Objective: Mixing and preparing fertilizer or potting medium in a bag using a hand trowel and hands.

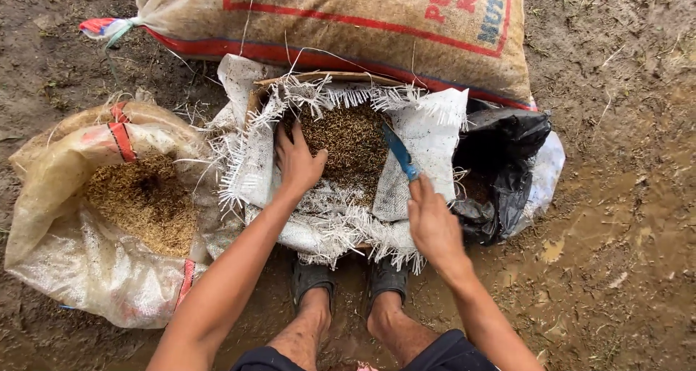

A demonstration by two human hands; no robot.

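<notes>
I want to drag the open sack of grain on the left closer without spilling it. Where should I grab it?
Probably grip the rolled-down rim of the open sack with both hands, on the near side by the red stripe, coming from above. It slumps with its mouth wide and the grain heaped inside, so pulling low on the body could tip it.

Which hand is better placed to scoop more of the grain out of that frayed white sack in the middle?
Left, most likely. The left hand already rests on the grain inside the frayed white sack, palm down. The right hand is at the sack's edge, gripping a blue tool.
</notes>
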